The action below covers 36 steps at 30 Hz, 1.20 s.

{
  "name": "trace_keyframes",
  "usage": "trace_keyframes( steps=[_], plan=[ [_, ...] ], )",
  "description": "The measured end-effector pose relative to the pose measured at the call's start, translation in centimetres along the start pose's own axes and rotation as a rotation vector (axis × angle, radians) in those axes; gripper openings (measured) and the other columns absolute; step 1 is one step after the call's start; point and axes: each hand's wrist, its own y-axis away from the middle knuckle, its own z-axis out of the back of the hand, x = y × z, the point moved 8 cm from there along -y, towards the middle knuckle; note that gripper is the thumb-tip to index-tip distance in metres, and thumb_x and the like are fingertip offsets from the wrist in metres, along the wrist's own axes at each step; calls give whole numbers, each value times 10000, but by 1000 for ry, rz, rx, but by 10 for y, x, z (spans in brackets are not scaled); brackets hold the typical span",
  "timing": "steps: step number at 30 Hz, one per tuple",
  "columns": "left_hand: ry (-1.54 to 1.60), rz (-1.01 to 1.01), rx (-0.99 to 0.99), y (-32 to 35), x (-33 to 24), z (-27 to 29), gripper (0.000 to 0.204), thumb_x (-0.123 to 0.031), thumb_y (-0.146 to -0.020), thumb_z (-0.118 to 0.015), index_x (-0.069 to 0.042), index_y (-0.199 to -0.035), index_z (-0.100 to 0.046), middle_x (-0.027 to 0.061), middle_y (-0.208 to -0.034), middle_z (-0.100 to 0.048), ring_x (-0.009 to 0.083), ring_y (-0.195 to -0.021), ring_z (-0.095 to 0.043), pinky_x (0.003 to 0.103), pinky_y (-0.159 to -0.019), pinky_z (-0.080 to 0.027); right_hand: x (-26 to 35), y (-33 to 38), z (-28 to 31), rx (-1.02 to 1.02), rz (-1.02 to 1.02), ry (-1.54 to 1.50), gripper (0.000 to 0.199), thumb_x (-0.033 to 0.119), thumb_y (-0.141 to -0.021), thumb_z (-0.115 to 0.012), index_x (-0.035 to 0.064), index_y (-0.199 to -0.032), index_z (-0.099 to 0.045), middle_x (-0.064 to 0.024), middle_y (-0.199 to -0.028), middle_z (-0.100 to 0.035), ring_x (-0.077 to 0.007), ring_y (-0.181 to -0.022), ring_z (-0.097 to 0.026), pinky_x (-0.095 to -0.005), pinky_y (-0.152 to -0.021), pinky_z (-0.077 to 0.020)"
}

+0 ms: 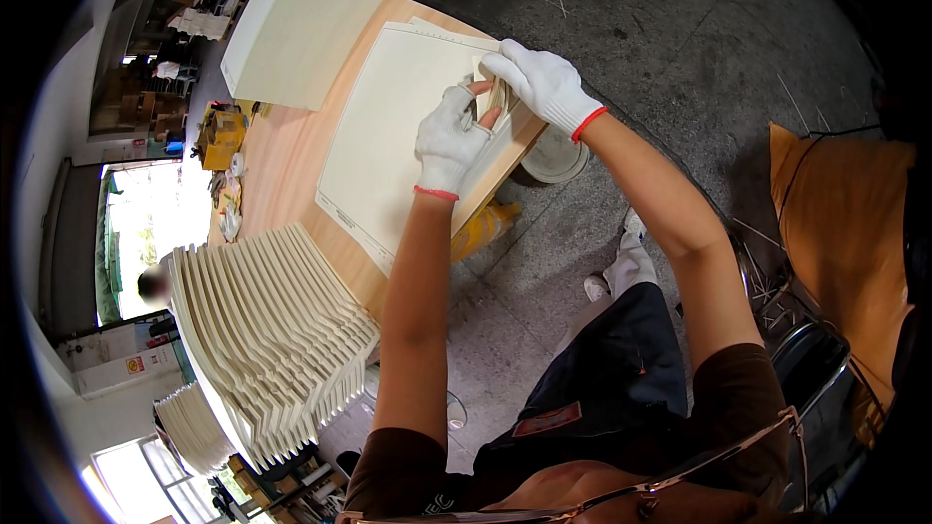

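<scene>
Both my hands wear white knitted gloves with red cuffs and meet at the right edge of the table. A small bundle of thin cream strips (499, 97) is between them. My left hand (452, 136), its thumb and a fingertip bare, closes on the bundle's left side. My right hand (544, 83) reaches over from the right, its fingers together against the bundle's top; its fingertips are partly hidden. Under the hands lie large off-white paper sheets (388, 126) with fine printed marks along their borders.
The wooden table (282, 170) also bears a stack of pale sheets (311, 24), a yellow box (223, 136) and a tall layered pile of cream folded sheets (272, 330). A round pale lid (555, 157) sits below the table edge. An orange-brown cover (840, 262) and chair (814, 364) stand right.
</scene>
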Motion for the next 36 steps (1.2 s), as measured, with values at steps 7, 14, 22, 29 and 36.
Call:
trace_keyframes(
  steps=[7,14,22,29,36],
  plan=[
    [38,25,-23,0,7,0,317,-157,-890,-689,-106,-1202,-670,101,-1062,-703,161,-906,-656,280,-841,-508,-10,-2,-6,26,-98,-19,305,440,-1001,-412,192,-1111,-550,-135,-942,-671,-341,-873,-669,-437,-732,-517],
    [-2,-21,33,-1,1,0,282,-144,-909,-629,-137,-1185,-683,98,-1040,-703,199,-902,-676,290,-826,-517,-14,0,-5,-15,-152,-122,424,517,-993,-406,126,-1086,-540,-199,-875,-683,-387,-851,-663,-471,-730,-504],
    [-42,-33,3,0,-4,-1,316,-145,-907,-635,-176,-1218,-678,108,-1028,-697,225,-928,-687,298,-804,-518,-12,0,-3,-31,-98,-141,418,512,-990,-418,125,-1086,-542,-199,-870,-682,-389,-849,-663,-472,-730,-503],
    [-29,-79,-5,-1,1,-3,335,-125,-906,-626,-181,-1233,-674,68,-957,-665,213,-807,-656,302,-755,-514,-22,-1,-7,-53,-172,-159,403,500,-1001,-409,128,-1086,-540,-190,-869,-679,-391,-836,-659,-476,-725,-503],
    [-104,-112,-20,1,-12,-2,359,-152,-854,-719,-182,-1209,-679,51,-903,-638,179,-742,-624,283,-706,-501,-21,2,-6,-46,-172,-209,401,501,-1000,-409,131,-1084,-540,-194,-882,-678,-399,-849,-656,-474,-729,-501]
  ],
)
